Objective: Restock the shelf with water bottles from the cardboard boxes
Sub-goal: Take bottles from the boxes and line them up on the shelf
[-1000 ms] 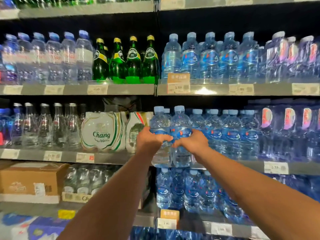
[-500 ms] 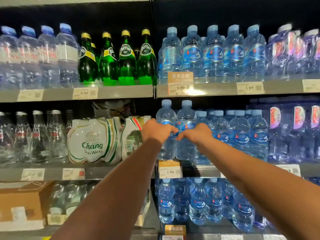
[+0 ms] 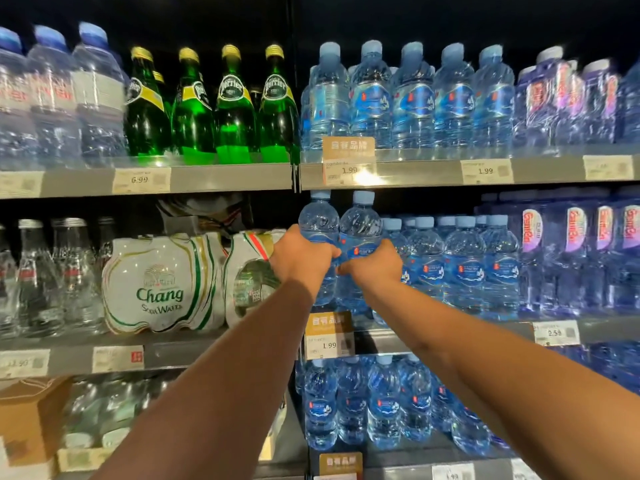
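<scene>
Both arms reach forward to the middle shelf. My left hand is wrapped around one clear water bottle with a pale blue cap. My right hand grips a second, matching water bottle right beside it. The two bottles stand upright and touching at the left end of a row of the same blue-labelled bottles. Their bases are hidden behind my hands and a price tag. A cardboard box sits on the lower shelf at far left.
White Chang soda water packs stand just left of my left hand. Green glass bottles and more blue water bottles fill the shelf above. Purple-labelled bottles stand to the right, and blue bottles fill the shelf below.
Both hands have pushed the two bottles up and further in over the middle shelf's edge. The view has tilted upward, so the shelves sit lower in the picture.
</scene>
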The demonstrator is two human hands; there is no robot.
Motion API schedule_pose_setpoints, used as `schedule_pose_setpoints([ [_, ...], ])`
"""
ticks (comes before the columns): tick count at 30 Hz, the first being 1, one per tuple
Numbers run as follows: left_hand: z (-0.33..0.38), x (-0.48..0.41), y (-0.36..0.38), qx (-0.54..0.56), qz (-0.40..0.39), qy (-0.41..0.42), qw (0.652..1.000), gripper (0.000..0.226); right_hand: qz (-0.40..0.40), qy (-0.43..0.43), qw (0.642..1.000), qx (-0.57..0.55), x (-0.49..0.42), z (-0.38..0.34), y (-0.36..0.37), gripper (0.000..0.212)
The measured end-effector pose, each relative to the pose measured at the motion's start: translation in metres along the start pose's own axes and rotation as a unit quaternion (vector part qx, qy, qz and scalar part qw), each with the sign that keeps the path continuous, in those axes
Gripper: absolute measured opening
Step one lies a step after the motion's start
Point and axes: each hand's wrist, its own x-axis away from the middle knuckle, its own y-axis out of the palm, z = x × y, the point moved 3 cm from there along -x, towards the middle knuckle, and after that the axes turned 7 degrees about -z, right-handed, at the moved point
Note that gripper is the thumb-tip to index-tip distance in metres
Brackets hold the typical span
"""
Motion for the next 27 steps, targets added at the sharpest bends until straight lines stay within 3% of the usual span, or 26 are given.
schedule_pose_setpoints([
  [18, -0.021, 0.006, 0.009, 0.112, 0.011, 0.007, 0.994, 0.037, 0.027, -0.033, 0.999, -0.014, -0.004, 0.010, 0.014, 0.077],
  [22, -0.023, 0.011, 0.011, 0.114, 0.034, 0.010, 0.993, 0.037, 0.039, -0.047, 0.998, -0.008, -0.002, 0.010, 0.013, 0.072],
  [27, -0.023, 0.015, 0.012, 0.086, 0.044, -0.004, 0.995, 0.041, 0.042, -0.041, 0.998, -0.003, 0.003, 0.013, 0.013, 0.082],
])
